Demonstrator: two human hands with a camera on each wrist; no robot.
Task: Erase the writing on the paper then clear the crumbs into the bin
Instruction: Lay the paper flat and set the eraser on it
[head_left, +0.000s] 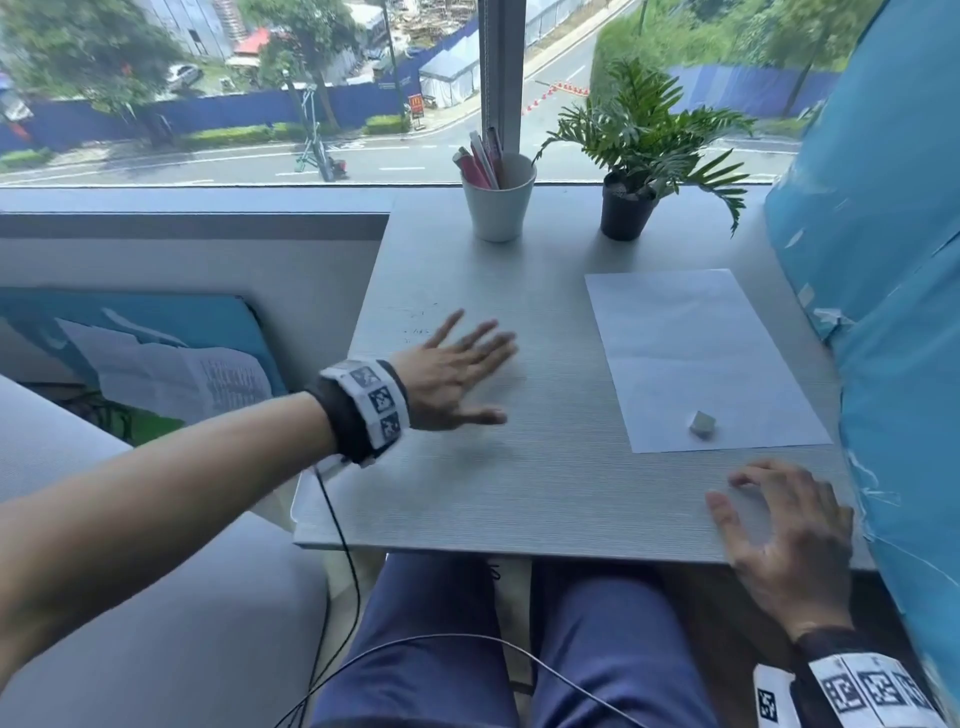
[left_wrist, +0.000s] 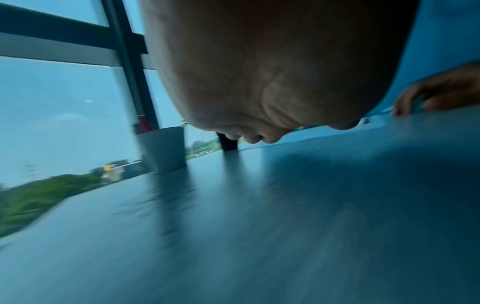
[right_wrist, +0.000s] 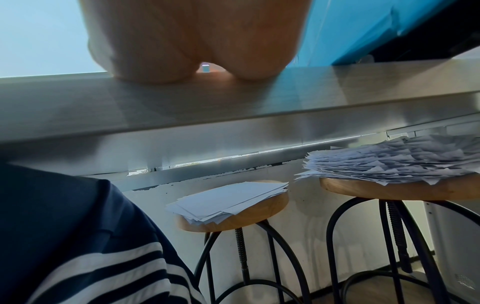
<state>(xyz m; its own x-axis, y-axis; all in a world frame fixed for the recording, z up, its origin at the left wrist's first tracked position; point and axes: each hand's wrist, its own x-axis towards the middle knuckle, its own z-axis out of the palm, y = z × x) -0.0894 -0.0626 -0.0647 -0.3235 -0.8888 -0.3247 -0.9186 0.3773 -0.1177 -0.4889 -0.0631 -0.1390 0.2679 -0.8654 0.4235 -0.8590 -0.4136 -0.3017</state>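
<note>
Fingers (head_left: 470, 343) spread, my left hand (head_left: 447, 382) hovers mid-frame over the surface (head_left: 545, 493); right hand (head_left: 784, 540) rests lower right, fingers loosely splayed. Paper (head_left: 696, 358) lies right of centre, eraser (head_left: 702, 423) atop.

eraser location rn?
Head view: the eraser lies on the paper near its near edge, on the table's right side, just beyond the right hand. Neither hand touches it.

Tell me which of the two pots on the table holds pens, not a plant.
The white pot, left of the black one. Pens stand in it; the black pot holds a green fern-like plant.
</note>
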